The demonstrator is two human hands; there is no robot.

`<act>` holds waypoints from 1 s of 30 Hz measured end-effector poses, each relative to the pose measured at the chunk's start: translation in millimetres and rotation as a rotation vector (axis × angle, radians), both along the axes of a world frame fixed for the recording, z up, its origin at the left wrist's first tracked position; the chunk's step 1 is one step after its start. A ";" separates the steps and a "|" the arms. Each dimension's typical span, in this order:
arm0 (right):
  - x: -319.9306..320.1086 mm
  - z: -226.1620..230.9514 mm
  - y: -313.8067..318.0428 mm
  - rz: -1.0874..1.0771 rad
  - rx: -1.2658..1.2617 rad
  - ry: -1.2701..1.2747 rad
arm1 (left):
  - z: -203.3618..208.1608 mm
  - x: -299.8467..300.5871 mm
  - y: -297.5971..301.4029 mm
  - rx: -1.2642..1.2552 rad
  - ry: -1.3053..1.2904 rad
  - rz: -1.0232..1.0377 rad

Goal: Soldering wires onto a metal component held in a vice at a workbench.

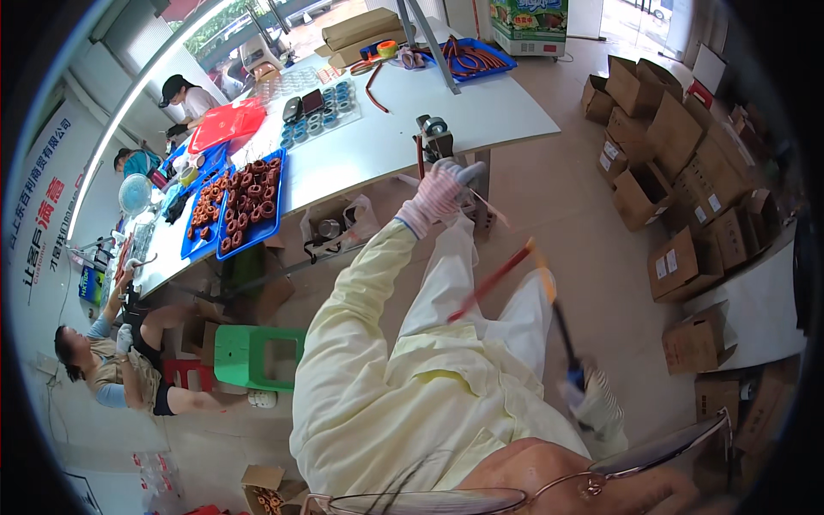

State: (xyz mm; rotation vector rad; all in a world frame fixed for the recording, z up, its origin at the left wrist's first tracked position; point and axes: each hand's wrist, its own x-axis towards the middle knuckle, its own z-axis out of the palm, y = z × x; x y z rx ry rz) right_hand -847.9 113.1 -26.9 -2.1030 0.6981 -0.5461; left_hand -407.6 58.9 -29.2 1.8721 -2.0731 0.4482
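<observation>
Blue-handled tool point(563, 333) fills the right hand point(590, 402) (left hand point(436, 193): grip unclear), white table point(506, 112) ahead, boxes point(674, 137) rightward.

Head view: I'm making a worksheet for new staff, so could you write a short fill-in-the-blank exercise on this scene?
1. The person's left hand wears a striped ____.
2. The trays of brown rings are ____ in colour.
3. The plastic stool is ____ in colour.
4. The big cluster of cardboard boxes is on the picture's ____ side.

Missing words: glove; blue; green; right.
</observation>
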 end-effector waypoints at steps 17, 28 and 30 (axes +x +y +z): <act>239.6 43.0 -170.5 0.266 0.826 0.180 | 39.9 193.8 -82.4 -0.429 2.037 -0.139; 297.5 21.3 -212.9 0.499 1.459 0.000 | 10.1 191.5 -155.6 0.147 2.246 -0.212; 281.4 5.3 -193.6 0.508 1.594 -0.129 | 8.6 193.6 -152.7 0.214 2.225 -0.214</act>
